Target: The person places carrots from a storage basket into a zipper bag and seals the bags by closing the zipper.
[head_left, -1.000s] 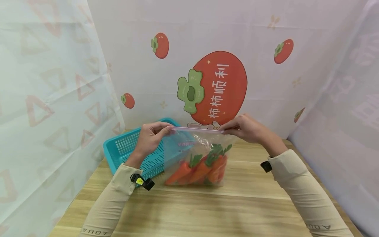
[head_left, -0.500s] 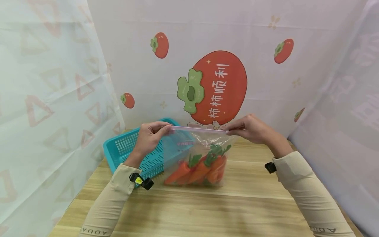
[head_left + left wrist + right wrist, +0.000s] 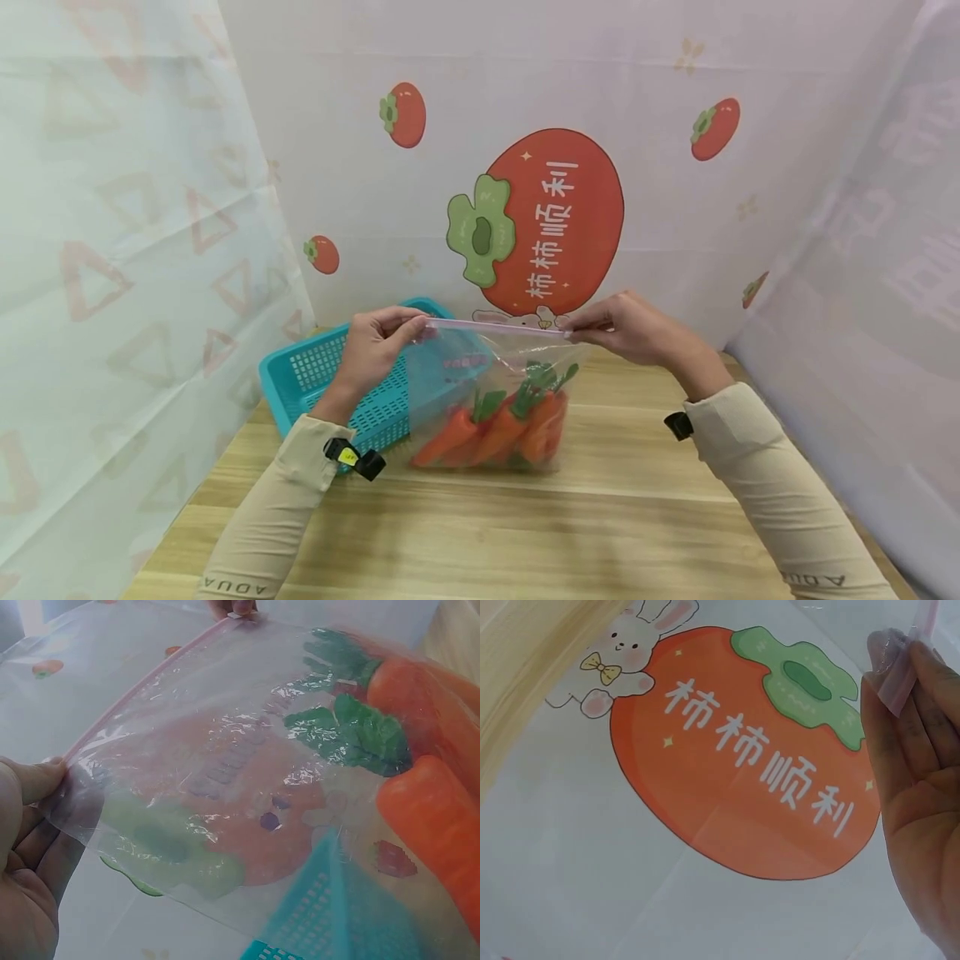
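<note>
A clear zip bag point(image 3: 450, 383) with a pink strip along its top stands upright over the table. Inside it, several orange carrots point(image 3: 504, 433) with green leafy tops lie at the bottom. My left hand point(image 3: 377, 346) pinches the strip's left end between thumb and fingers. At the strip's right end, my right hand point(image 3: 626, 329) pinches the pink edge, also seen close up in the right wrist view with the bag's corner point(image 3: 900, 686) between thumb and fingers. Through the film in the left wrist view, a carrot point(image 3: 435, 832) and green leaves point(image 3: 349, 735) show.
Behind and left of the bag is a blue perforated plastic basket point(image 3: 300, 408), partly hidden by the left hand and bag. The wooden table point(image 3: 480, 533) meets a white backdrop printed with persimmons point(image 3: 577, 225). White cloth sides point(image 3: 135, 275) rise left and right.
My right hand moves slightly right along the strip, then back a little left. The left hand keeps its hold, and the bag shifts only slightly left.
</note>
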